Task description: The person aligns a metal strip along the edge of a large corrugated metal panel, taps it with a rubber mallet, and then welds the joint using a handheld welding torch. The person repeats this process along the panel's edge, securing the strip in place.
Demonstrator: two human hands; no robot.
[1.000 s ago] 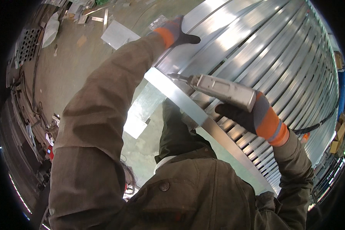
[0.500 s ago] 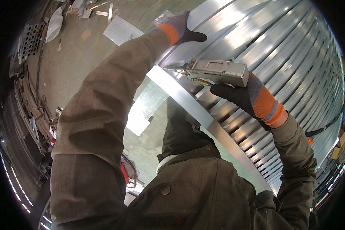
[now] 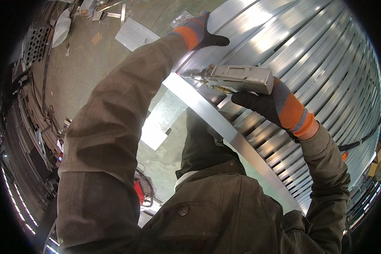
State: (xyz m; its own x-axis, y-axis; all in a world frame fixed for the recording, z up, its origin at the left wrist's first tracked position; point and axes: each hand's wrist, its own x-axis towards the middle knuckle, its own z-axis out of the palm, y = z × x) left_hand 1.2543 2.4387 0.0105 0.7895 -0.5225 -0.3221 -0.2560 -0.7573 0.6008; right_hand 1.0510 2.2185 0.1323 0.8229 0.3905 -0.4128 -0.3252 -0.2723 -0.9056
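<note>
Right hand: my right hand (image 3: pixel 266 103), in a dark glove with an orange and grey cuff, is closed around the rear of the grey handheld tool (image 3: pixel 240 78); its fingers wrap the underside of the body.
Tool: boxy grey housing, lying roughly level, with a narrow metal nozzle (image 3: pixel 195 77) pointing to my left. A small pink-red glow shows at the tip, where it meets the upper end of the flat metal strip (image 3: pixel 224 129).
Left hand: my left hand (image 3: pixel 201 31), in a matching glove, lies flat and spread on the ribbed metal cylinder (image 3: pixel 309 55), just above the nozzle tip. It grasps nothing; the thumb points right along the surface.
Strip: bright flat band running diagonally from the nozzle tip down to the lower right, lying against the cylinder's ribs.
Cylinder: large curved body of shiny corrugated bands filling the upper right of the view.
Clothing: olive work jacket (image 3: pixel 207 211); both sleeves reach up to the work.
Floor: concrete floor (image 3: pixel 84 67) at left carries a flat metal sheet (image 3: pixel 135 34) and scattered scrap near the far edge.
</note>
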